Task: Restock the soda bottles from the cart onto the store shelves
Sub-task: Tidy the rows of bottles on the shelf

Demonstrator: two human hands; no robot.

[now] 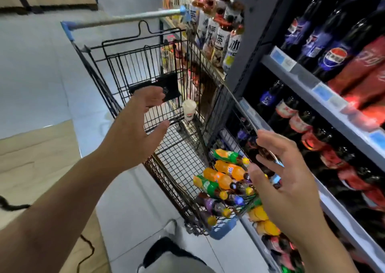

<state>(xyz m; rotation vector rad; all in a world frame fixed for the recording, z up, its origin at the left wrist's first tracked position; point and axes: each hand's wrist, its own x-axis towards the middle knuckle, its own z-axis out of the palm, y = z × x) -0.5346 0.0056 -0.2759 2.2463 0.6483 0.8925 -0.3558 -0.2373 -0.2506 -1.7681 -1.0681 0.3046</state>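
A black wire shopping cart (pixel 183 147) stands beside the store shelves (pixel 300 74) on the right. Several soda bottles (pixel 225 177), orange, green-labelled and purple, lie piled at the near end of the cart. One bottle with a white cap (pixel 189 111) stands upright near the cart's far end. My left hand (pixel 137 124) hovers over the cart with fingers spread and holds nothing. My right hand (pixel 283 181) hangs above the piled bottles at the cart's right rim, fingers relaxed and empty.
The shelves carry dark cola bottles with blue labels (pixel 331 58) and red labels (pixel 312 139). Tea bottles (pixel 218 37) fill the shelf farther along. Orange bottles (pixel 264 220) sit on the lowest shelf. Pale tiled floor (pixel 41 74) lies to the left. A black cable (pixel 87 249) trails on the floor.
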